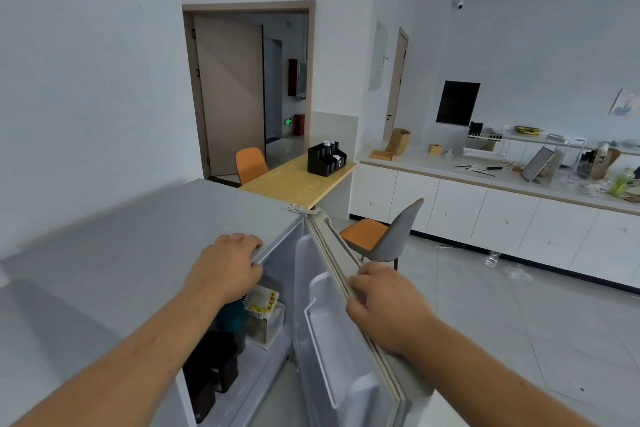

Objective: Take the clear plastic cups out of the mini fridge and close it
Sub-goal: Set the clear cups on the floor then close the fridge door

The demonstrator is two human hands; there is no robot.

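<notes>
The grey mini fridge (pixel 138 239) stands below me with its door (pixel 332 340) swung open to the right. My left hand (pixel 225 267) rests on the front edge of the fridge top, fingers curled over the rim. My right hand (pixel 384 305) grips the top edge of the open door. Inside the fridge I see a white carton (pixel 265 302), a teal-capped dark container (pixel 232 319) and dark boxes (pixel 221 371). No clear plastic cups show inside; my left arm hides part of the interior.
A wooden table (pixel 298 180) with a black organiser (pixel 325 158) and an orange chair (pixel 250 163) stands behind the fridge. A grey and orange chair (pixel 384 236) sits right of the door. White counter cabinets (pixel 485 215) line the right wall, with clear plastic items on the floor (pixel 509 265).
</notes>
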